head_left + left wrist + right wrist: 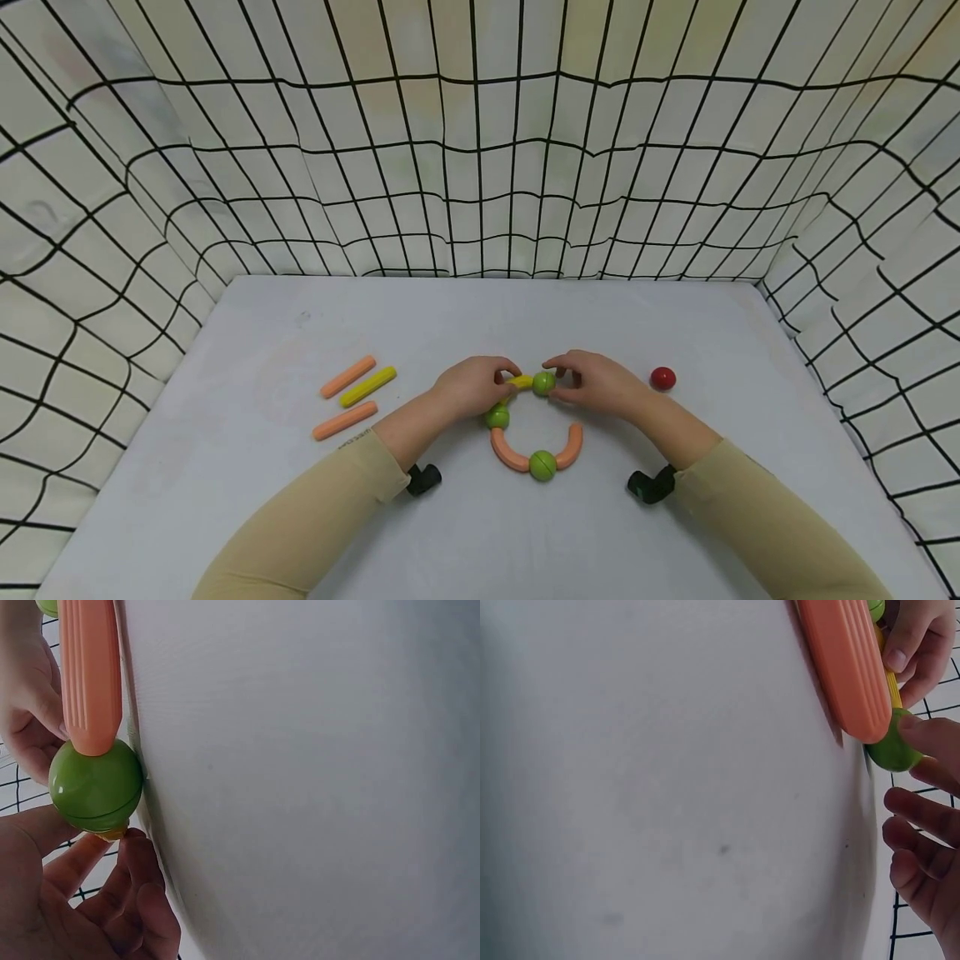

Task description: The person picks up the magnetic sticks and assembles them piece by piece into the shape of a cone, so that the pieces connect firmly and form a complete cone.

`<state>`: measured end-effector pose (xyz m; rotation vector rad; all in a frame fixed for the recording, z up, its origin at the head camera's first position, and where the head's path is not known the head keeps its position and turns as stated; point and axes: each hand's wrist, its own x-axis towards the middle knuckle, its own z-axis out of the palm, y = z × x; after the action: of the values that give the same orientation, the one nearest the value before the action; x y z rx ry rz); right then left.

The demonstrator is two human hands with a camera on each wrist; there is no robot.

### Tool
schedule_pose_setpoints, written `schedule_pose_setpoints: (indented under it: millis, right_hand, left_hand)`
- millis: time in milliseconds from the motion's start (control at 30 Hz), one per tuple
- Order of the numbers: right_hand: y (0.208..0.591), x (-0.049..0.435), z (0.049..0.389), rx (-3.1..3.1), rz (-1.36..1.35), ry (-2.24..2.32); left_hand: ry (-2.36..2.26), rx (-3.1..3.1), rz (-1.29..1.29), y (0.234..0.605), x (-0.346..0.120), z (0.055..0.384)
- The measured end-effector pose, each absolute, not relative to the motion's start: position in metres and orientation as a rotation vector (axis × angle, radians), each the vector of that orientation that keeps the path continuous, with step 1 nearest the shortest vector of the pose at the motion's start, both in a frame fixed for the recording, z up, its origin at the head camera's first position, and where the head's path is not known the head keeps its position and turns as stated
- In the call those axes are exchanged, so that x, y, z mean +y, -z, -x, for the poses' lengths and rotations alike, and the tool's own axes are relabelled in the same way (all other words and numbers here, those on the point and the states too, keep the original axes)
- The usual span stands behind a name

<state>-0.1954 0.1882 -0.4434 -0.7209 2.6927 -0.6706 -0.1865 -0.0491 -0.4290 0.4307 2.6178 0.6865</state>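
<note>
So the ring is lying near the middle of the white surface (480, 533), and treating it as a clock face, there's a top green ball (543, 383) at 12, a left green ball (497, 416) at about 9:30 and a bottom green ball (542, 465) at 6. A curved yellow piece (521, 382) links 9:30 to 12, one curved orange piece (508, 452) fills 9 to 6, and another orange curve (572, 447) runs from 6 up to 3, so there's a gap from 3 to 12.

Left hand (474, 386) has its fingers pinching the yellow bit, I'd guess so it doesn't skid. Right hand (596, 385) grips the 12 o'clock ball between thumb and index, other fingers loosely bent; pinching from opposite sides probably keeps something that round from rolling. Can't tell if ball and yellow are fully seated, but they look touching.

Spares sit well out of the way, maybe to leave elbow room: an upper orange stick (348, 377), a yellow stick (368, 387) and a lower orange stick (345, 421) over at 9, red ball (663, 378) off at 2.
</note>
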Motion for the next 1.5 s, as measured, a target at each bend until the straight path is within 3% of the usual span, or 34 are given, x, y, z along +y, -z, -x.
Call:
schedule_pose_setpoints:
  millis: [800,1500]
  right_hand:
    - [0.435,0.227,0.176,2.536,0.833,0.800]
    - [0.438,0.228,0.163,2.322,0.961,0.798]
  left_hand:
    - [-0.738,2.580,-0.379,0.432,-0.053,0.188]
    - [-0.707,2.592,-0.382,0.434,-0.049,0.187]
